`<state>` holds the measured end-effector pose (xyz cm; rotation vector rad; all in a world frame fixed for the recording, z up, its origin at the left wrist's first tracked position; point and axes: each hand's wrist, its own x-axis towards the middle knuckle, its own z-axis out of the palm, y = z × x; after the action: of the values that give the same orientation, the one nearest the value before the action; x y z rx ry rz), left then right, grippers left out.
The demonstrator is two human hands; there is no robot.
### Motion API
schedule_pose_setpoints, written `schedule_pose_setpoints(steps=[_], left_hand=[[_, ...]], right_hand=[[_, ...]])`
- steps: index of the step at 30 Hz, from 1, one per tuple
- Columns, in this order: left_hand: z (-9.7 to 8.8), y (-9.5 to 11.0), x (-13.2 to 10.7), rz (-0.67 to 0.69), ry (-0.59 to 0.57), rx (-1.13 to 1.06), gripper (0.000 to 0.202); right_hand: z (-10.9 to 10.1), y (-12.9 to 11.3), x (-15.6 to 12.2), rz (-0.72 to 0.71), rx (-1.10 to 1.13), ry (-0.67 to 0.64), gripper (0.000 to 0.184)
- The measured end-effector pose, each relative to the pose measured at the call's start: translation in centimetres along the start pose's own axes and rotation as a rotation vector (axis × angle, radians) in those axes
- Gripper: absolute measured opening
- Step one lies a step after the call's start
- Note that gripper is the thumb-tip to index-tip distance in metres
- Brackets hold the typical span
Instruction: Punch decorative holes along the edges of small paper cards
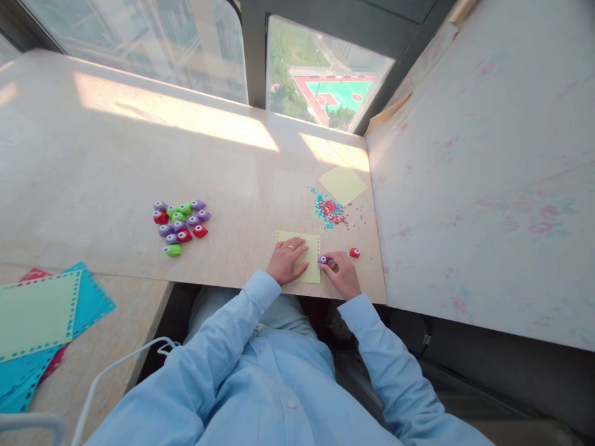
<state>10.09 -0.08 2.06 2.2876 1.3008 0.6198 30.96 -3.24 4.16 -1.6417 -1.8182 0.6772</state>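
Head view: a purple punch [322, 259] sits at the right edge of a yellow sheet [313, 252].
The left hand [285, 261] lies flat with fingers loosely spread, pressing on the sheet and hiding much of its middle; the right hand [344, 274] pinches the punch between thumb and fingertips — the sheet lies just left of it, a red punch [354, 253] just to its right. How far the sheet's edge enters the purple punch cannot be made out, the confetti [331, 210] bits are too small to read, and the stack of punched sheets [39, 316] is cut off at left.
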Motion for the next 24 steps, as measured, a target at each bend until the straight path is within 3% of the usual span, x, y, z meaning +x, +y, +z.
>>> schedule_pose_setpoints(steps=[7, 24], left_hand=[[0.0, 1.2, -0.8, 0.037, -0.084, 0.054, 0.05], [0.5, 2.3, -0.9, -0.027, -0.045, 0.101, 0.046]], right_hand=[[0.2, 0.0, 0.8, -0.019, 0.004, 0.023, 0.02], [0.6, -0.5, -1.2, 0.003, -0.011, 0.007, 0.026]])
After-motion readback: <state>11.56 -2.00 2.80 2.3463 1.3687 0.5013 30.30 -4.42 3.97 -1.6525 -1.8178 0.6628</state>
